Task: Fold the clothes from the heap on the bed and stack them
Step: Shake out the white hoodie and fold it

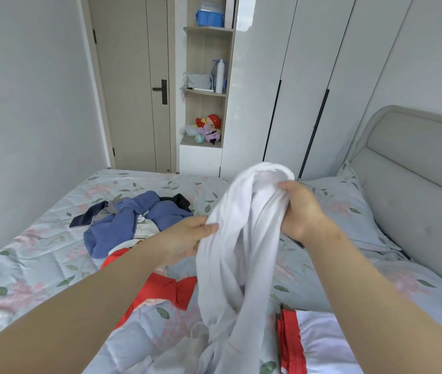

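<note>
A bunched white garment [238, 238] is held up over a floral bed [52, 252] by two bare hands
At centre frame, its top is gripped in the curled fingers of the right hand [299, 209], while a fold lower left is pinched by the left hand [187, 238]; its tail hangs to the sheet at lower centre, with blue clothes [122, 225] heaped at centre left and a red piece [171, 290] below them

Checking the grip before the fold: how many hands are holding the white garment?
2: the left hand pinches an edge of the white garment; the right hand grips its bunched top.
</note>
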The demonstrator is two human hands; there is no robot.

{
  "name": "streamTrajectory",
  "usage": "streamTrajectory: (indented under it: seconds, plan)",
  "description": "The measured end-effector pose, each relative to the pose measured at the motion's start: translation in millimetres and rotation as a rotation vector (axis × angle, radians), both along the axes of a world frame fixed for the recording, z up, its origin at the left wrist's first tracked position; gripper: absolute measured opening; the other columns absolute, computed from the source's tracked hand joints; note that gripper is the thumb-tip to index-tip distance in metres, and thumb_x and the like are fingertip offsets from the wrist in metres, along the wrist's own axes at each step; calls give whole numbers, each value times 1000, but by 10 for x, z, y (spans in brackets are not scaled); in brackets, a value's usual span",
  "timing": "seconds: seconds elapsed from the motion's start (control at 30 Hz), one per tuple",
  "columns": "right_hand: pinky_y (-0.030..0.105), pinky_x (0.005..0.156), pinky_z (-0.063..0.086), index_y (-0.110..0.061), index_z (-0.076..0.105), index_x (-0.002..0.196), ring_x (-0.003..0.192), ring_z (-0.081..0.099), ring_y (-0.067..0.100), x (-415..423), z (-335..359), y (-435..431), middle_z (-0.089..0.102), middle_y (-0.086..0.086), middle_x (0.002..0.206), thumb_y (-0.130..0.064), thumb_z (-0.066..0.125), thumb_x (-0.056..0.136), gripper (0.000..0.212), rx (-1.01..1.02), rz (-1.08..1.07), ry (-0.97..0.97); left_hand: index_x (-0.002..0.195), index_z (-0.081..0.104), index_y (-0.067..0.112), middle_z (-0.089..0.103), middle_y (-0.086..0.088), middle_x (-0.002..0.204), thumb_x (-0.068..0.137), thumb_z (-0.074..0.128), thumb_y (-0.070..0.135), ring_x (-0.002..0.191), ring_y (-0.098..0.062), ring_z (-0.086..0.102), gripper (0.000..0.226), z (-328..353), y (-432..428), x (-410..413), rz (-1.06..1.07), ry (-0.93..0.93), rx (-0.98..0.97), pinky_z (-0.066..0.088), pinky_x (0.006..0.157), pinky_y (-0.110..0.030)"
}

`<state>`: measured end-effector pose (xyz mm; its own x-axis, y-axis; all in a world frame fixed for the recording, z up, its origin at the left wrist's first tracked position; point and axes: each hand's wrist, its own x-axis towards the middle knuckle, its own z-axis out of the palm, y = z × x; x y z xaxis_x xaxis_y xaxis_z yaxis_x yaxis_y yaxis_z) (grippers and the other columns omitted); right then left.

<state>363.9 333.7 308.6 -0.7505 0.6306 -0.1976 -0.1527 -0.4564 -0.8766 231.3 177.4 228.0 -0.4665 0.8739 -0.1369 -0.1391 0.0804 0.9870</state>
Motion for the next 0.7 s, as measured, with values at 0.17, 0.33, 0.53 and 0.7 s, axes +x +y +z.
streamTrajectory:
  seconds: [0.17,0.33,0.53,0.7]
  plan:
    - [42,91,50,-5,63,119,101,66,29,206,-864,-223,68,17,112,-40,63,77,55,33,245,-212,109,62,4,69,-11,101,97,46,20,87,-21,66,25,171,173,68,209,-330,215,57,72,-31]
    - [49,109,34,-26,62,122,116,58,22,356,-1378,-486,69,0,115,-68,64,60,74,52,507,-485,115,59,0,62,-13,119,99,47,23,97,-24,63,31,558,239,27,378,-580,332,51,80,-37]
    - [47,101,42,-32,60,118,111,62,17,256,-1146,-676,69,-7,116,-48,72,72,50,165,689,-268,129,51,1,56,-13,132,99,49,21,120,-24,55,36,862,214,-41,609,-602,355,45,93,-37]
    - [31,77,55,-12,69,102,85,70,19,86,-935,-789,73,9,100,-13,61,88,16,155,385,-234,125,53,0,58,-13,129,99,47,22,112,-24,59,34,1053,90,-58,598,-519,430,49,86,-35]
